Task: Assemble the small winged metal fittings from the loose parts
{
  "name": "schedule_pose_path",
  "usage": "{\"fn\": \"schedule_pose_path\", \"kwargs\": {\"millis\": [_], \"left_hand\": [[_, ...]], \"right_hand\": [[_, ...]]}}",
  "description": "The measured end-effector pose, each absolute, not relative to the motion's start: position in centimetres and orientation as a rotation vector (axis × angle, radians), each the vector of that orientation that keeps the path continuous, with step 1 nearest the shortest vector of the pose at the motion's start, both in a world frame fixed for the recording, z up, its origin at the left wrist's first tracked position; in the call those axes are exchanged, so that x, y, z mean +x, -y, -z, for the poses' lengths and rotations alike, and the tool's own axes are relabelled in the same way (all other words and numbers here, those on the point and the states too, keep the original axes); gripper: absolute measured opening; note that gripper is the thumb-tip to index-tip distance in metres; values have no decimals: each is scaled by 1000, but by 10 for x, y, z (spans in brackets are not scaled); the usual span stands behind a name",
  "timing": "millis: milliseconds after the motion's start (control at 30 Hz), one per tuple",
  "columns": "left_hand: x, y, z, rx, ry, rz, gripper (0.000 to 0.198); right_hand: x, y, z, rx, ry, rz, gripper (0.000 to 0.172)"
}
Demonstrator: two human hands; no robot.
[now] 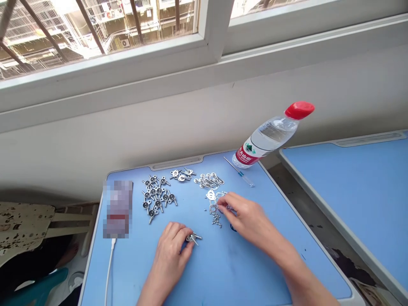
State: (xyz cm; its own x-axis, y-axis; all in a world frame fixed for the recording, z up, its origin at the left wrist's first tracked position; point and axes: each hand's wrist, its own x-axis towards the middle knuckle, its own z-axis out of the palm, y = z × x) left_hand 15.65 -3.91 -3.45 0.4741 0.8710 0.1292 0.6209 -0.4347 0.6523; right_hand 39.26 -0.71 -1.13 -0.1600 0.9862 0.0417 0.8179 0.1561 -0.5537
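Note:
My left hand rests near the front middle of the blue table, with thumb and forefinger closed on a small metal fitting with thin stems. To the right, the fingertips of my right hand pinch together beside flat metal plates; what is between them, if anything, is too small to make out. Just below those fingertips lies a scatter of tiny metal balls or screws. A dark ring-like piece is partly hidden under the right hand.
Metal fittings with black centres form a cluster at left, other fittings behind. Slim metal levers lie at the back. A screwdriver and water bottle are back right. A blurred phone-like object has a white cable.

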Motion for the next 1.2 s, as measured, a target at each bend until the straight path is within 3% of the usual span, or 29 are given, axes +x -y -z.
{"fn": "schedule_pose_path", "kwargs": {"millis": [333, 600, 900, 1200], "left_hand": [[157, 39, 32, 2247, -1251, -677, 16], [156, 39, 34, 2254, -1240, -686, 15], [156, 41, 35, 2272, -1254, -682, 14], [156, 42, 34, 2265, -1250, -684, 11]], "right_hand": [[364, 2, 18, -1767, 2301, -427, 8], [358, -3, 9, -1787, 2404, -479, 18], [346, 12, 3, -1517, 2001, -1044, 16], [338, 18, 17, -1440, 1830, -1329, 14]]}}
